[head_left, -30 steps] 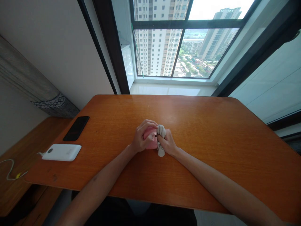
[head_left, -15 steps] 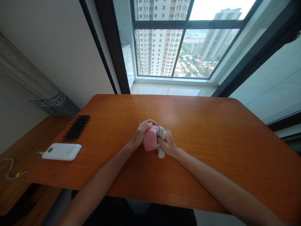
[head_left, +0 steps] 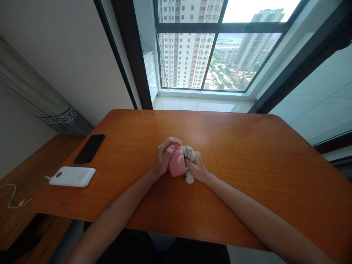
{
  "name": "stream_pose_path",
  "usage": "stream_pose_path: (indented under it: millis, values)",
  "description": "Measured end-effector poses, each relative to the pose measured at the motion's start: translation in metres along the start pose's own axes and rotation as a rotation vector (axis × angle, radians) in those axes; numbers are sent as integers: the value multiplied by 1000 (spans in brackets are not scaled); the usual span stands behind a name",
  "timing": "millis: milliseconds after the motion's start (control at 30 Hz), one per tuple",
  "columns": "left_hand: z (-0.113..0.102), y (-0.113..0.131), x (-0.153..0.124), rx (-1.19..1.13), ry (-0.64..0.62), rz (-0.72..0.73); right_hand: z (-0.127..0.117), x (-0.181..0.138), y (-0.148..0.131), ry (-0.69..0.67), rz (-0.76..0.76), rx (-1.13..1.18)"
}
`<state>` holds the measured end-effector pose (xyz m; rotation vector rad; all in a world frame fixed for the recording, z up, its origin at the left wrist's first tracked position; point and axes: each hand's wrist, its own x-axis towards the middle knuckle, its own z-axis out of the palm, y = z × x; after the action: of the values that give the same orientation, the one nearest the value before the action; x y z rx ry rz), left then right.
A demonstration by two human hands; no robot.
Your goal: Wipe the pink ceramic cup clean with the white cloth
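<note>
At the middle of the orange wooden table [head_left: 247, 154] both my hands meet over a small bundle of cloth. My left hand [head_left: 163, 157] curls around a pink piece of fabric [head_left: 176, 165], fingers over its top and left side. My right hand [head_left: 197, 168] grips a rolled grey-white piece of fabric [head_left: 188, 152], whose end sticks out below the fist. The pink and grey pieces touch each other between my hands. Whether they are one item or two I cannot tell.
A black phone [head_left: 89, 148] lies near the table's left edge, and a white power bank [head_left: 73, 176] with a cable sits in front of it. A lower wooden side surface [head_left: 16, 190] adjoins on the left. A large window [head_left: 209, 47] stands beyond the far edge.
My left hand shifted its grip on the pink fabric, uncovering more of it and then wrapping around its left side. My right hand stayed in place.
</note>
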<state>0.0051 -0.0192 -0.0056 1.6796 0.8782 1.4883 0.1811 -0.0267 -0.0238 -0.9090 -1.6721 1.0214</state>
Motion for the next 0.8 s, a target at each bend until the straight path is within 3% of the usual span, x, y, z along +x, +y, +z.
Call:
stream_pose_path:
  millis: [200,300,433,800]
  values:
    - [-10,-8,-7,321,-134,589,0,1,1,6,24,42]
    - [-11,-10,-6,411,-166,735,-1,1,-2,9,25,58]
    - [-8,-9,-6,393,-187,712,-1,1,-2,15,38,62]
    - [-3,4,-4,229,-176,423,-1,1,0,31,41,25]
